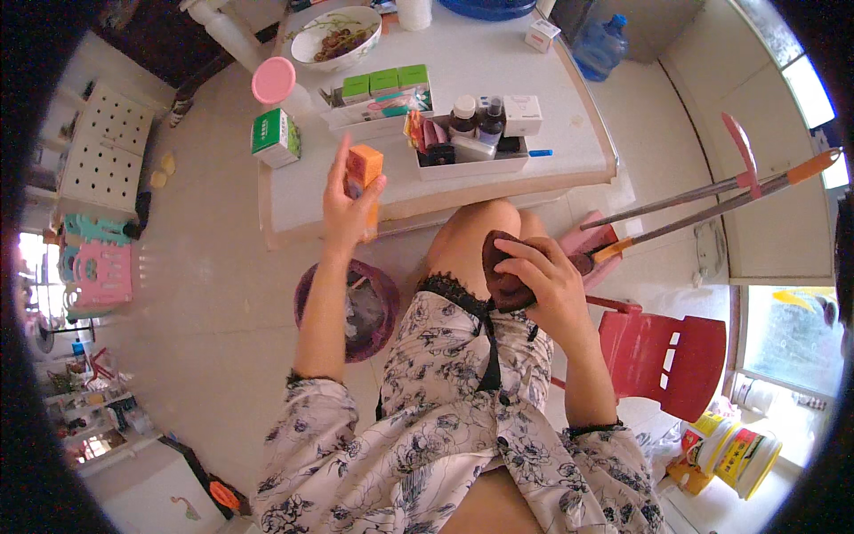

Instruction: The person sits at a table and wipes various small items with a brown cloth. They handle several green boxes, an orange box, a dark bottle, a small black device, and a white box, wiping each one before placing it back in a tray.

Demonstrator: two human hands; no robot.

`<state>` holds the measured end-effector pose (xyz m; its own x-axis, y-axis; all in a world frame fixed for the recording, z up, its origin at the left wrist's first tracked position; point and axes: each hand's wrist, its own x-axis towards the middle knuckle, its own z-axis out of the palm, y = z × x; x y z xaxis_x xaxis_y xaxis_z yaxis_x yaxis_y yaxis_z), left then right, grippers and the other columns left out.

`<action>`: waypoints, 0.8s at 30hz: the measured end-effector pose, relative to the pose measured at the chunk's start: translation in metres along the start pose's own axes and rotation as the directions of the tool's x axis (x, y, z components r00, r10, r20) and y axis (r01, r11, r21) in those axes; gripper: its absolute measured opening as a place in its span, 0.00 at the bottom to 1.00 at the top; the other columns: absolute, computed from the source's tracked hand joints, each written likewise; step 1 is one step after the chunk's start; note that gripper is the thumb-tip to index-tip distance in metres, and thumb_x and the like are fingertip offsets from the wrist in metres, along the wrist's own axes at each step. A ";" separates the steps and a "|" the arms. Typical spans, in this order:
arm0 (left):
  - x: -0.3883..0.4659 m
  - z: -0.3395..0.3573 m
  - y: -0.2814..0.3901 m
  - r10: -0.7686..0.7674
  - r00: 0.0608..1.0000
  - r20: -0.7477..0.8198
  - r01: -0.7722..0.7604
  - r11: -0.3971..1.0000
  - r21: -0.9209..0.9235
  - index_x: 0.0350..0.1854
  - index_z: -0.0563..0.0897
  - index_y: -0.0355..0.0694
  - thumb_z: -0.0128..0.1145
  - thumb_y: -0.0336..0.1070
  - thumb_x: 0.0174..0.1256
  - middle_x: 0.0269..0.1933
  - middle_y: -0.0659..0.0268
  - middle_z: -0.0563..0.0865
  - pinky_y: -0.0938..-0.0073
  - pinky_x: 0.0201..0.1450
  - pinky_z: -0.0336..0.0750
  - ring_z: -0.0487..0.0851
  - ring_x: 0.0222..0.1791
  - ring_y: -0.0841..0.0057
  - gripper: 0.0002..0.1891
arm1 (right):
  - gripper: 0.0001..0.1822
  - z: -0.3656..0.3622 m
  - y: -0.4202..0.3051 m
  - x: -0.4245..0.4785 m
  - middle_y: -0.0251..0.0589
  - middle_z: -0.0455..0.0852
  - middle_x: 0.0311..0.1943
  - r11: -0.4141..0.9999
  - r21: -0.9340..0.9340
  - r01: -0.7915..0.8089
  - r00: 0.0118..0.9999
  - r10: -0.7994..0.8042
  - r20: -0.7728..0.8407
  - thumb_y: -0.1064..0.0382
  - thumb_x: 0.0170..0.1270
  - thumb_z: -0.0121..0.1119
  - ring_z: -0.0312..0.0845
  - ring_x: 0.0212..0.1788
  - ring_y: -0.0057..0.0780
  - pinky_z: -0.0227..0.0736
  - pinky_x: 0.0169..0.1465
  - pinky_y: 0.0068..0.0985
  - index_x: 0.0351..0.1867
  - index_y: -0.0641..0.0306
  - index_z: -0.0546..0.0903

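Observation:
My left hand point(343, 210) grips a small orange carton point(367, 162) upright just off the near edge of the white table point(467, 190). Over my lap, my right hand point(557, 284) holds a dark brown cloth point(502, 290), gathered under the fingers. Beyond the hands, a white open bin point(474, 168) contains a brown bottle with a white cap point(463, 119), a dark spray bottle point(492, 123) and several small packets. Behind it, a second white bin point(363, 123) carries green boxes point(383, 83). A green-and-white carton point(277, 138) stands left of my left hand.
A jar with a pink lid point(273, 80) and a bowl of grapes point(337, 40) stand farther back. Below my left forearm is a purple waste bin point(313, 294). A red chair point(654, 360) and a long-handled broom point(707, 207) are at the right.

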<state>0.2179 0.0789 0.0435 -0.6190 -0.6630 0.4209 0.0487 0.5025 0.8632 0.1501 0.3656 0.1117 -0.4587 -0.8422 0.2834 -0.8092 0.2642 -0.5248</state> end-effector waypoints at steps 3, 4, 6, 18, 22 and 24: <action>0.022 -0.012 -0.013 -0.073 0.969 0.235 -0.035 0.904 0.425 0.53 0.73 0.46 0.66 0.30 0.50 0.51 0.59 0.80 0.66 0.53 0.72 0.78 0.51 0.62 0.26 | 0.27 0.006 0.008 0.002 0.30 0.77 0.55 0.999 0.000 -0.038 0.999 0.038 -0.029 0.77 0.30 0.60 0.71 0.52 0.42 0.73 0.51 0.35 0.40 0.57 0.77; 0.031 -0.014 -0.009 -0.172 0.919 0.355 -0.036 0.860 0.509 0.54 0.74 0.45 0.65 0.30 0.49 0.49 0.59 0.81 0.67 0.55 0.70 0.77 0.52 0.61 0.26 | 0.27 0.009 0.010 0.003 0.30 0.77 0.55 0.999 0.001 -0.045 0.998 0.045 -0.033 0.77 0.30 0.60 0.71 0.52 0.42 0.72 0.51 0.35 0.40 0.57 0.77; 0.040 -0.013 -0.032 -0.029 0.890 0.454 -0.223 0.842 0.491 0.55 0.75 0.45 0.64 0.29 0.48 0.50 0.60 0.80 0.66 0.57 0.69 0.76 0.53 0.61 0.27 | 0.27 0.013 0.014 0.006 0.30 0.77 0.54 0.998 0.009 -0.060 0.997 0.060 -0.040 0.78 0.30 0.59 0.71 0.52 0.41 0.72 0.52 0.35 0.40 0.57 0.77; 0.047 0.028 -0.020 0.031 0.949 0.314 -0.161 0.904 0.397 0.55 0.76 0.43 0.60 0.27 0.48 0.51 0.58 0.78 0.63 0.59 0.66 0.73 0.54 0.61 0.26 | 0.27 0.014 0.034 0.002 0.30 0.77 0.55 0.987 0.099 -0.123 0.990 0.129 -0.055 0.78 0.31 0.59 0.72 0.52 0.42 0.72 0.51 0.36 0.41 0.57 0.77; 0.067 0.065 0.013 0.170 0.934 0.314 -0.249 0.940 0.233 0.54 0.76 0.42 0.62 0.33 0.50 0.49 0.56 0.79 0.63 0.58 0.66 0.71 0.56 0.60 0.24 | 0.28 0.010 0.035 0.000 0.30 0.77 0.55 0.985 0.119 -0.127 0.989 0.134 -0.054 0.78 0.30 0.59 0.72 0.53 0.42 0.72 0.51 0.36 0.41 0.56 0.77; 0.072 0.085 0.017 0.234 0.913 0.335 -0.352 0.868 0.351 0.54 0.76 0.41 0.63 0.39 0.49 0.49 0.57 0.79 0.62 0.59 0.65 0.71 0.56 0.60 0.26 | 0.29 0.005 0.033 -0.002 0.30 0.77 0.55 0.982 0.136 -0.134 0.988 0.143 -0.060 0.77 0.28 0.60 0.72 0.53 0.41 0.72 0.51 0.35 0.42 0.56 0.77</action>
<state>0.1071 0.0871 0.0647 -0.8161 -0.3014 0.4932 -0.0151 0.8641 0.5031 0.1260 0.3738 0.0898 -0.5911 -0.7658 0.2533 -0.6831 0.3083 -0.6621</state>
